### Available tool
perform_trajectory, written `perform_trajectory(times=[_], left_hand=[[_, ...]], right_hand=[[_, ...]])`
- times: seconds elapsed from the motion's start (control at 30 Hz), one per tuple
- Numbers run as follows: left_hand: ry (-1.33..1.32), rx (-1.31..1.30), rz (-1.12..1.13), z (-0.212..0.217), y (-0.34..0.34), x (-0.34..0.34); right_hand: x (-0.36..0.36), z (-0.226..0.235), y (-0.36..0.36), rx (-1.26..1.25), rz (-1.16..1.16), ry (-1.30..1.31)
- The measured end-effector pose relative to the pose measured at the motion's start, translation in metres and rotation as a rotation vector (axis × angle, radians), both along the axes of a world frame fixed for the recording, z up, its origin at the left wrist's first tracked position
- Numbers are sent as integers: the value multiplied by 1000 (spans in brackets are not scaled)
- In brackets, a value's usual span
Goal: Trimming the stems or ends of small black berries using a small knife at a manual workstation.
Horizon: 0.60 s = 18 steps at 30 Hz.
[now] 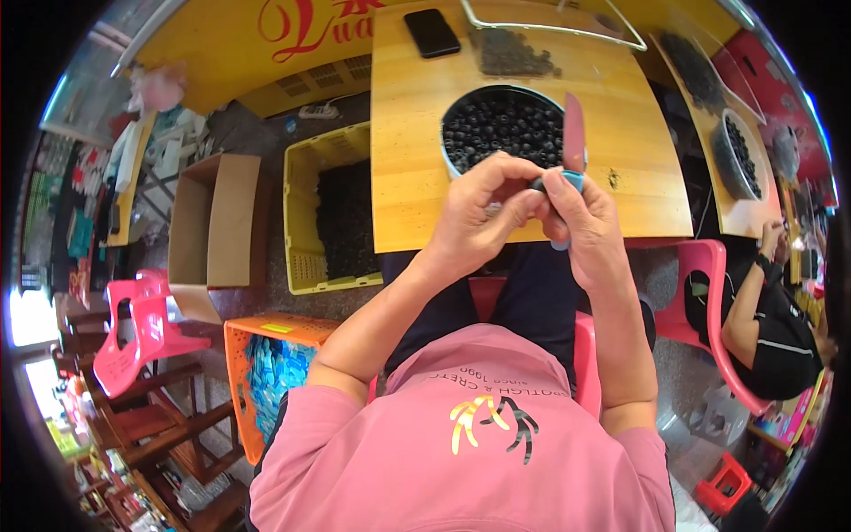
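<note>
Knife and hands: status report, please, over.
Right hand grips pink-bladed knife, blade up. Left hand pinches small dark piece. Bowl of dark berries just beyond.

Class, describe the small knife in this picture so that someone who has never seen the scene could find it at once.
Start at the wooden table and find the round bowl of small dark fruits. Just in front of it the person's two hands meet; the right hand grips the knife. Its pink blade points up over the bowl's rim, with a light blue handle, unlike the black phone farther back.
</note>
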State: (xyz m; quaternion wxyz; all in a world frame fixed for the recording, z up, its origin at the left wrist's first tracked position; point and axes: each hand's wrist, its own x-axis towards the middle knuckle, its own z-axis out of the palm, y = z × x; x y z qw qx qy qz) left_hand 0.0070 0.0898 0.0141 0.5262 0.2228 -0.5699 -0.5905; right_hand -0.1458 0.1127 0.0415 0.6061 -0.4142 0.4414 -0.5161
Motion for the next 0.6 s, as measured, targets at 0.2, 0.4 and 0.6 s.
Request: perform_trajectory(times=[0.2, 0.4, 0.6], left_hand=[[-265, -352, 67, -6, 2, 35], [-326, -91, 441, -32, -3, 117], [-1010, -308, 930, -61, -27, 189]], right_hand=[[2, 1, 10, 58, 110, 172], [-12, -5, 10, -54, 72, 277], [-40, -5, 8, -12, -49, 171]])
